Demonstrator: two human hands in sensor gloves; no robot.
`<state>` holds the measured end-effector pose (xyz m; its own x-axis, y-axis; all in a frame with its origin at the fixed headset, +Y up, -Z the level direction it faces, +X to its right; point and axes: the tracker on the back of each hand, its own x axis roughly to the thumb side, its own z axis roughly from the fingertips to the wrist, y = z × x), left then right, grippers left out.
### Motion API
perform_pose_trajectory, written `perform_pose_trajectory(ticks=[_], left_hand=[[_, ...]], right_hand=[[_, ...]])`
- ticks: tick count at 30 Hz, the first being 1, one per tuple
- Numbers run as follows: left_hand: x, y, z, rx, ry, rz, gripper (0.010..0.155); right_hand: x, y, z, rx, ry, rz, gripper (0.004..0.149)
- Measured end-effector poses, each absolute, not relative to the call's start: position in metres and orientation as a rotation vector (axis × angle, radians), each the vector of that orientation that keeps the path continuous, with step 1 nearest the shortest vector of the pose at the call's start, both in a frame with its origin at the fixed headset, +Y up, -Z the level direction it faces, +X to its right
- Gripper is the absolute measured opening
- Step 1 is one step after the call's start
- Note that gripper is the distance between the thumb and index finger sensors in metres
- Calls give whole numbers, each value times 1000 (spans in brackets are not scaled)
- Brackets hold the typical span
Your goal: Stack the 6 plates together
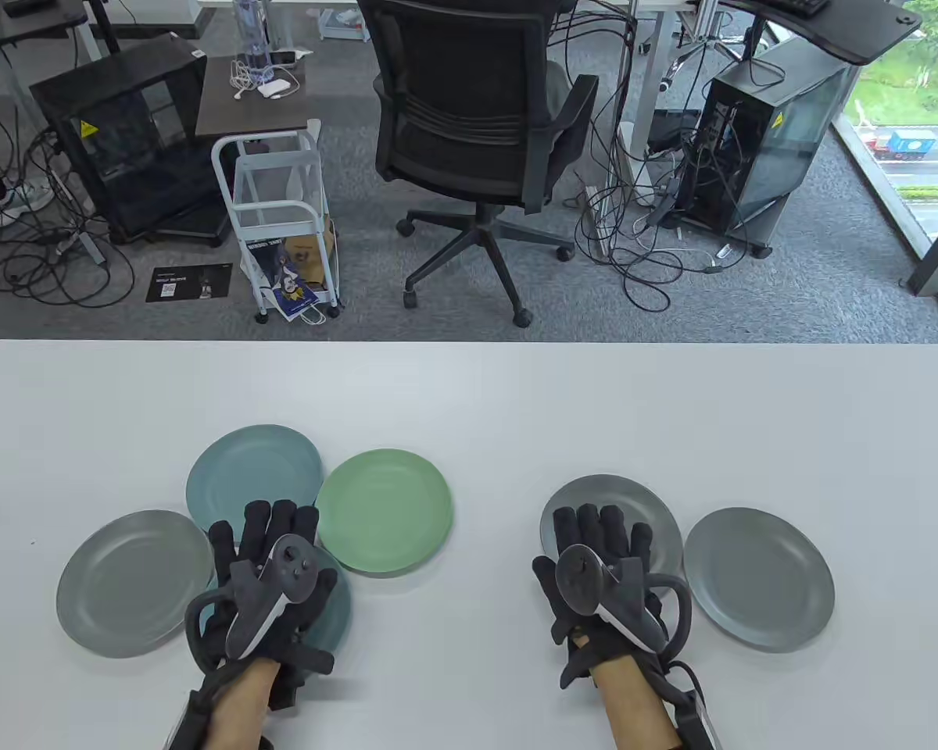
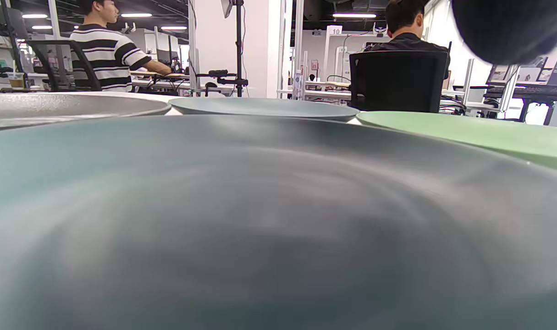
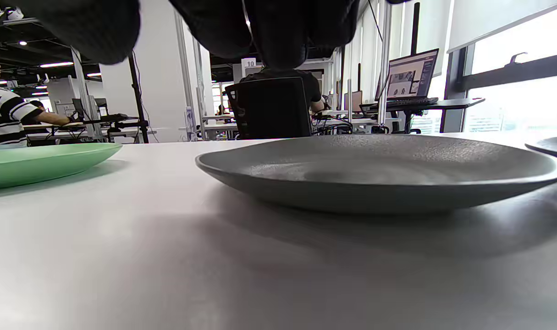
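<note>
Here, six plates lay separately along the near edge of the white table (image 1: 469, 391), none yet stacked. Toward the left end sat a grey plate (image 1: 129, 582), a blue plate (image 1: 254, 469), a green plate (image 1: 383, 512) and a teal plate (image 1: 338, 613), the last mostly hidden under the left hand (image 1: 270, 582). That hand hovered over it with fingers (image 1: 281, 519) spread and extended; whether they touched it could not be told. Toward the right end lay a second grey plate (image 1: 613, 508) and a third grey plate (image 1: 758, 578) just beside it. The right hand (image 1: 602, 578) hung over the second grey plate's near rim, fingers (image 1: 590, 523) extended side by side, gripping nothing. The blue plate's rim touched the green one's.
</note>
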<state>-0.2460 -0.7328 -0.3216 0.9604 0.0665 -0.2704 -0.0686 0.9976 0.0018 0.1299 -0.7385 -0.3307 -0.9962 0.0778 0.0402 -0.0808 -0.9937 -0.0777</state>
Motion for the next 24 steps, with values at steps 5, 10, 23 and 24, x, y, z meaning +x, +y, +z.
perform_pose_trajectory(ticks=[5, 10, 23, 24], left_hand=[[-260, -729, -320, 7, 336, 124, 69], [-289, -729, -320, 0, 483, 195, 54], [-310, -747, -331, -147, 632, 117, 54], [-311, -748, -332, -158, 641, 120, 55]], right_hand=[[131, -740, -331, 58, -121, 3044, 68], [135, -742, -331, 44, -96, 3016, 68], [139, -744, -330, 52, -26, 2956, 68], [139, -743, -330, 53, -22, 2951, 68]])
